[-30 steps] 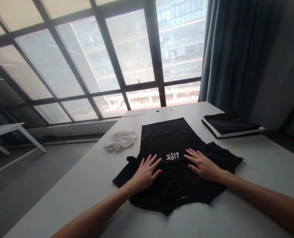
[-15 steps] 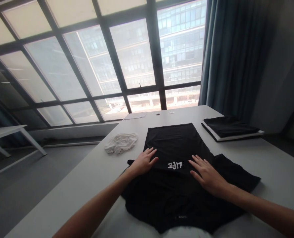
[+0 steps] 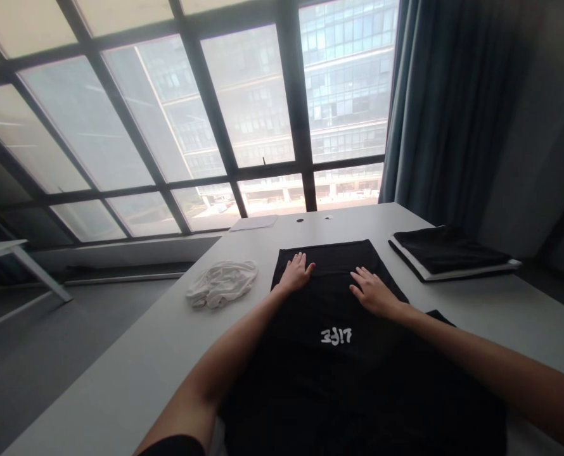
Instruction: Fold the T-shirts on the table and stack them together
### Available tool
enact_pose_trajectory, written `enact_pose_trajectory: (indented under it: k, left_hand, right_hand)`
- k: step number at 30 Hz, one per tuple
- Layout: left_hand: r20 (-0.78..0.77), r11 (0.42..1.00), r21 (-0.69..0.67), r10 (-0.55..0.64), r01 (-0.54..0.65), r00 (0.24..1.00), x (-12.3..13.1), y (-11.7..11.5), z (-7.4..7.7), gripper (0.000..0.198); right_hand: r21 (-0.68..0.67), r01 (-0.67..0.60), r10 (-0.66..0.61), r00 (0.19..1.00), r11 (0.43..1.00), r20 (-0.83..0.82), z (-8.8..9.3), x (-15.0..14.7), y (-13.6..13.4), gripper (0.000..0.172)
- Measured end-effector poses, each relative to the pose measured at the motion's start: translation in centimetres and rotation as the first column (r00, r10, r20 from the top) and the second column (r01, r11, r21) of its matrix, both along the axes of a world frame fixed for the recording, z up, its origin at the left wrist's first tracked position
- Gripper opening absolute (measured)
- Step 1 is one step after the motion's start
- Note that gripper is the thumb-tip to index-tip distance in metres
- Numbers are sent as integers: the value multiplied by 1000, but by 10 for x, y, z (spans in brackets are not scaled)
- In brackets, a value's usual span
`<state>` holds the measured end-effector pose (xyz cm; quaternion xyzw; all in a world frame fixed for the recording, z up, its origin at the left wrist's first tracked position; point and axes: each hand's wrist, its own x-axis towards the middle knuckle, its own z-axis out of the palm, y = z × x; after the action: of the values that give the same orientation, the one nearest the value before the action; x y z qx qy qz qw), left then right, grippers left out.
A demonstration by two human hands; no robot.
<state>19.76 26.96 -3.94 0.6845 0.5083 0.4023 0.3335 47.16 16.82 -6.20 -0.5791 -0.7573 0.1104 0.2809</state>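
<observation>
A black T-shirt (image 3: 339, 354) with white lettering lies spread flat on the white table (image 3: 168, 342), its hem pointing toward the window. My left hand (image 3: 295, 272) rests flat on the shirt near its far left edge, fingers stretched out. My right hand (image 3: 371, 291) lies flat on the shirt a little to the right, fingers apart, palm down. Neither hand holds anything. Both forearms reach across the shirt's lower part.
A crumpled white garment (image 3: 221, 283) lies on the table to the left of the shirt. A folded black garment on a white board (image 3: 450, 251) sits at the right. A sheet of paper (image 3: 253, 222) lies at the far edge by the window. Curtains hang at the right.
Both hands have slid away from me along the shirt, from beside the lettering up toward the hem. The shirt now lies closer under me and the sleeves look less spread.
</observation>
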Motion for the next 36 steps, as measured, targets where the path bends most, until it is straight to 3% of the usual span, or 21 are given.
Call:
enact_pose_trajectory:
  k: [5, 8, 10, 15, 19, 21, 23, 25, 26, 27, 29, 32, 34, 36]
  left_hand:
    - [-96, 997, 29, -69, 72, 993, 17, 11, -18, 43]
    - [-125, 990, 112, -77, 91, 989, 16, 18, -18, 44]
    - [-116, 996, 82, -35, 44, 993, 12, 26, -15, 45]
    - [142, 987, -142, 95, -75, 985, 3, 45, -8, 33]
    - [336, 988, -149, 76, -27, 939, 27, 45, -2, 29]
    - [513, 983, -183, 75, 23, 855, 54, 41, -1, 28]
    - [699, 963, -261, 139, 69, 701, 81, 37, -3, 30]
    - [798, 931, -349, 238, 103, 554, 97, 35, -6, 37]
    - [816, 914, -390, 285, 115, 504, 98, 35, -7, 40]
    - [822, 896, -426, 325, 126, 468, 93, 37, -7, 43]
    - [822, 865, -481, 389, 143, 417, 69, 42, -5, 46]
    - [821, 847, -517, 450, 122, 351, 6, 55, 7, 49]
    - [819, 848, -526, 484, 66, 307, -33, 64, 17, 51]
    - [822, 851, -524, 497, 30, 277, -55, 73, 25, 52]
  right_hand:
    - [5, -1, 2, 985, 1000, -171, 16, -22, 68, 49]
    - [4, 19, -18, 980, 1000, -198, 15, -31, 99, 46]
    - [-15, 40, -42, 978, 999, -203, 11, -36, 112, 46]
    - [-140, -9, -19, 981, 990, -195, 0, -41, 122, 46]
    - [-18, -22, 14, 921, 1000, -390, 4, -53, 124, 39]
    - [17, 5, 7, 765, 1000, -644, 10, -70, 126, 34]
    - [-72, -2, -65, 425, 997, -903, 15, -91, 129, 31]
    - [-214, -97, -209, 61, 972, -976, 16, -105, 130, 27]
    - [-267, -148, -277, -51, 952, -959, 16, -106, 131, 26]
    - [-306, -187, -330, -108, 933, -938, 15, -103, 131, 26]
    - [-350, -230, -385, -135, 908, -913, 13, -80, 133, 28]
    - [-369, -270, -426, -198, 889, -883, 13, -16, 140, 35]
    - [-372, -161, -403, -265, 914, -876, 16, 29, 147, 40]
    - [-372, -42, -366, -309, 927, -878, 19, 57, 156, 43]
